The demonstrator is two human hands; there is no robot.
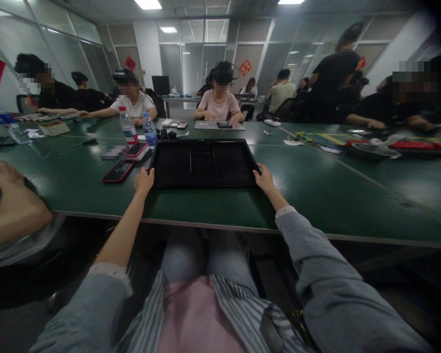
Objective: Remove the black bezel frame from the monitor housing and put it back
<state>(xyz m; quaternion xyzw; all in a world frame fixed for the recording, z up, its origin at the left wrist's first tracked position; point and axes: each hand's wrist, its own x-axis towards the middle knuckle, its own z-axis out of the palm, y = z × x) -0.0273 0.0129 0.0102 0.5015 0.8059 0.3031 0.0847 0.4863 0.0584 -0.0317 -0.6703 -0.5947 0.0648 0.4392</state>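
The black panel (169, 166) was held by its ends near the surface's (213, 208) front edge, left grip (144, 180) and right grip (264, 178) both closed on it. Positioning was judged in hand; evenly matched support seemed called for.

Black rectangular tray (172, 164), shallow, long sides crosswise, over green table (316, 196)
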